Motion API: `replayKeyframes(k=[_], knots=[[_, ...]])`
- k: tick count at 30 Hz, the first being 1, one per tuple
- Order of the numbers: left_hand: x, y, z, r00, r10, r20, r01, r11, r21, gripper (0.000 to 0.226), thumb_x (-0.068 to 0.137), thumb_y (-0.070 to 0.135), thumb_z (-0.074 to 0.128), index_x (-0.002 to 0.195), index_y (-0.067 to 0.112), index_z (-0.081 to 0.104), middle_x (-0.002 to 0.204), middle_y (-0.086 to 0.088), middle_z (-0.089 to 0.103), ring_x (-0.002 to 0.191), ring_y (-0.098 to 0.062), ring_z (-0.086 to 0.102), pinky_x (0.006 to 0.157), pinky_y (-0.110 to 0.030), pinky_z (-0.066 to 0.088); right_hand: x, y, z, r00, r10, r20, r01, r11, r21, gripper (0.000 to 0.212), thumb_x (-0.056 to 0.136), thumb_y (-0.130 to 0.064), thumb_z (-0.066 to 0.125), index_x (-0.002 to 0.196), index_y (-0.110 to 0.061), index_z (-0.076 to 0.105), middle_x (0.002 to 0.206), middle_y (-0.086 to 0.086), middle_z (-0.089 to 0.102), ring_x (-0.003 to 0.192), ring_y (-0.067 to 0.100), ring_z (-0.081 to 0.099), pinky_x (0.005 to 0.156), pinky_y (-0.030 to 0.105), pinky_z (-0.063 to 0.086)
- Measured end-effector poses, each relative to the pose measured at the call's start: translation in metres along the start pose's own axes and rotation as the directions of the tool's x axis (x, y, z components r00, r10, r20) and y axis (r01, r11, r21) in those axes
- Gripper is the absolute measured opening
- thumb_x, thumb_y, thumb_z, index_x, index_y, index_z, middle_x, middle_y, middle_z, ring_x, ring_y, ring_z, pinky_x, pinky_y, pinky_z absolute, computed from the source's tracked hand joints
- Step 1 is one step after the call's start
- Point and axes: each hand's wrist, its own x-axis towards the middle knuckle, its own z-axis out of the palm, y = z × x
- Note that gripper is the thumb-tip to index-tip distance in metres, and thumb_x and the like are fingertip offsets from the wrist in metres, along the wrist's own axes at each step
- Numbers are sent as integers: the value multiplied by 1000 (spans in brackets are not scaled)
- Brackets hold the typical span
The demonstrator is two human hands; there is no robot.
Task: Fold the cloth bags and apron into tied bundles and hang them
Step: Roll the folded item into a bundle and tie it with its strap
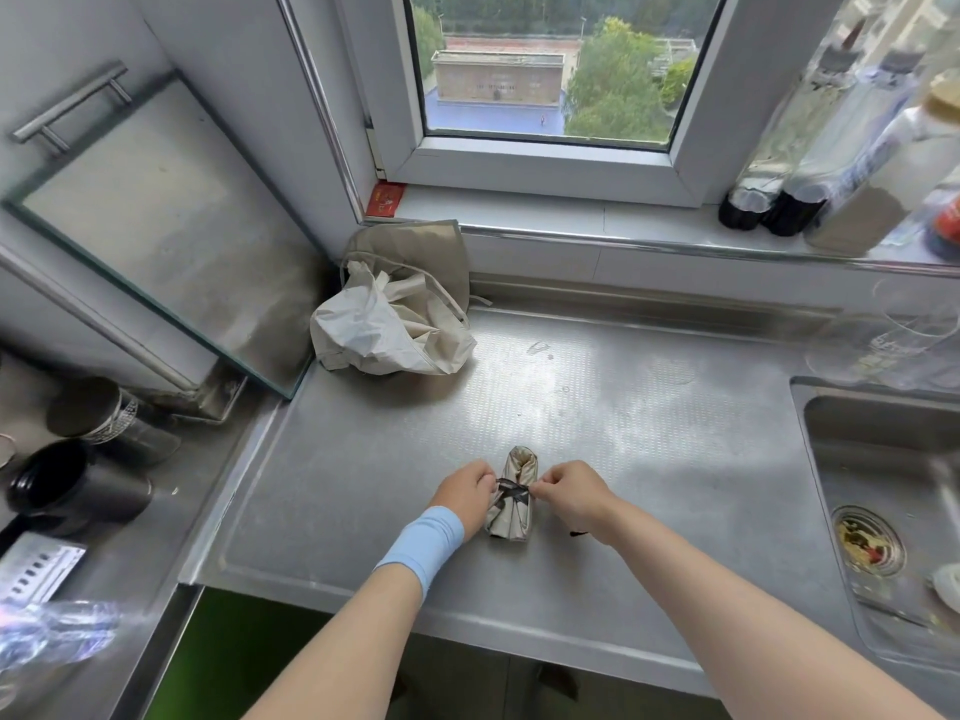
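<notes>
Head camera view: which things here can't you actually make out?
All head view.
- Dark strap around the small beige rolled cloth bundle: ends hidden by the pinching left hand and right hand.
- Crumpled pale cloth heap: overlapping folds hide how many pieces.
- Tall glass bottles on the windowsill: blurred, labels unreadable.
- Steel sink: cut off by right edge.

I am looking down at a kitchen: a stainless steel counter (623, 407) with a sink (852, 459) set into its right edge, food scraps sitting in the drain strainer (867, 543). Bottles of dark liquid (779, 163) stand on the windowsill (571, 210) above the counter's back edge.
</notes>
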Motion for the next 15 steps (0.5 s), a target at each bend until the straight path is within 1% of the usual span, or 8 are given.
replayKeyframes(k=[1,3,5,7,9,12,15], knots=[[0,-2,1,1000,-18,-17,17,1000,-14,24,95,22,45,72,17,47,71,3,49,70,-17,45,58,-27,31,1,1,-2,1000,5,-5,-5,1000,9,20,89,-21,68,73,-12,61,57,0,48,51,14,41,47,22,34],[0,-9,1,998,-36,-46,36,999,1,37,94,31,49,61,18,37,61,4,39,62,-16,38,54,-30,27,3,4,-7,999,12,-34,-12,1000,18,17,86,-22,72,75,-10,67,61,1,53,54,14,46,49,22,37],[-1,-16,2,998,-34,-60,34,999,-13,43,94,37,51,60,19,31,57,4,32,56,-14,31,53,-30,25,2,5,-9,998,7,-68,-5,1000,30,13,84,-19,74,79,-8,71,63,0,58,53,13,49,45,19,38],[-1,-19,2,998,-34,-61,30,998,-57,42,95,35,52,60,20,33,57,5,33,56,-12,32,55,-30,27,3,3,-7,997,-4,-81,8,999,42,7,82,-17,74,81,-10,71,64,-1,59,52,12,51,42,18,38],[-1,-21,0,998,-27,-60,22,997,-80,38,95,32,53,61,22,40,58,7,40,60,-13,39,58,-29,30,3,1,-3,996,-17,-90,20,999,34,5,81,-17,73,78,-16,70,66,-3,60,54,12,53,42,19,39],[-2,-26,-5,999,-1,-46,-1,999,-33,34,96,31,52,64,25,43,61,10,43,64,-14,42,63,-28,32,4,3,-1,994,-21,-106,29,997,67,6,80,-17,74,79,-19,69,66,-3,60,54,11,53,42,19,38],[-2,-28,-5,999,15,-39,-16,1000,-17,34,98,30,50,65,25,41,61,10,42,59,-10,39,59,-28,31,3,6,5,987,-48,-154,68,989,130,9,79,-14,70,82,-20,64,58,-4,56,47,9,48,42,22,39]])
